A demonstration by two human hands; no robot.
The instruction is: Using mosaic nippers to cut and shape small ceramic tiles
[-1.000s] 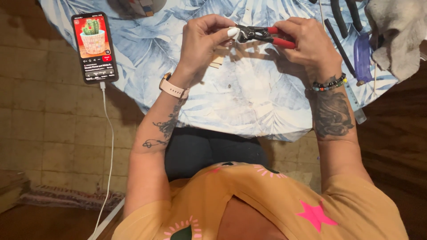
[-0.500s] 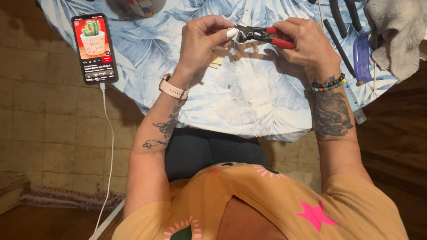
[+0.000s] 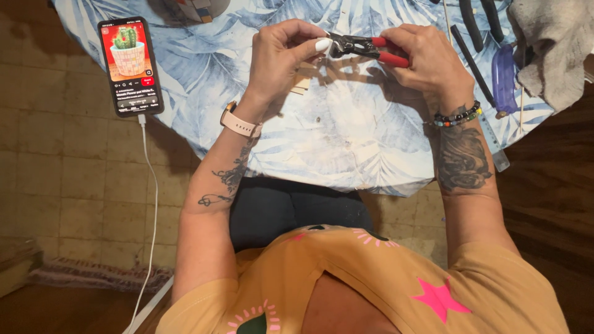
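Desk: a round desk (image 3: 346, 154) under a pale blue cloth with a leaf print, its middle worn whitish; the near edge curves over the person's lap.
Left hand: the left hand (image 3: 278, 59) is raised over the desk, its fingers (image 3: 309, 44) pinched together on something small at the nose of the pliers; the piece itself is too small to make out. A pale pink watch (image 3: 240, 122) sits on that wrist.
Right hand: the right hand (image 3: 430, 62) has its fingers wrapped and clamped round the red handles of the pliers; a bracelet of coloured beads (image 3: 458, 115) is on the wrist.
Pliers: the pliers (image 3: 365, 47) are held level above the far half of the desk, between the two hands, dark head pointing to the left hand.
Phone: a phone (image 3: 130, 66) lies flat on the left part of the desk, screen lit with a cactus in a pot; a white cable (image 3: 151, 210) runs from its lower end over the desk edge down to the floor.
Right edge: dark-handled tools (image 3: 473, 25), a blue object (image 3: 504, 77) and a grey crumpled cloth (image 3: 547, 43) lie close together, well apart from the phone.
Floor: beige square tiles (image 3: 55, 161) on the left, with a fringed rug (image 3: 93, 275) at the lower left; dark wooden boards (image 3: 557, 204) on the right.
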